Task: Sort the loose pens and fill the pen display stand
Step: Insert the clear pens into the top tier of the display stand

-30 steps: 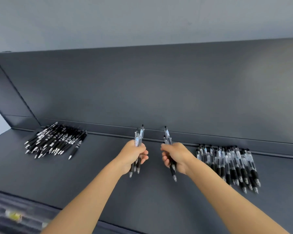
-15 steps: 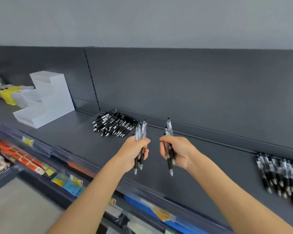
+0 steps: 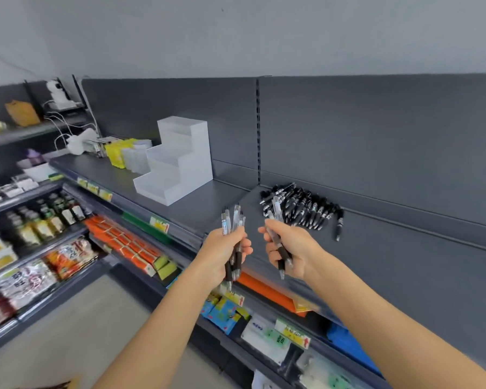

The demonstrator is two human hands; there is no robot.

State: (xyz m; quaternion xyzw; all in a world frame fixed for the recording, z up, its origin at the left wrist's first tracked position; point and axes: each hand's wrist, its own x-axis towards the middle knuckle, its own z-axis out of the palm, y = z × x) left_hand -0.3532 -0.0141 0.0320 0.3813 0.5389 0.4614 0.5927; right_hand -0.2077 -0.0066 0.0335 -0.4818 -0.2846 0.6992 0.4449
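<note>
Currently both hands, left hand (image 3: 222, 248) and right hand (image 3: 289, 248), grip sorted pens mid-carry; next, lower them into the white display stand (image 3: 177, 164) at frame centre-left.

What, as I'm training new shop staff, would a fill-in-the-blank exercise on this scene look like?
The left hand and the right hand each grip a bundle of clear-barrelled ____.
The white stepped plastic display stand stands to the ____ of the loose pile of black pens.
Stand and pile both rest on the dark grey metal ____.
Missing words: pens; left; shelf.
</note>
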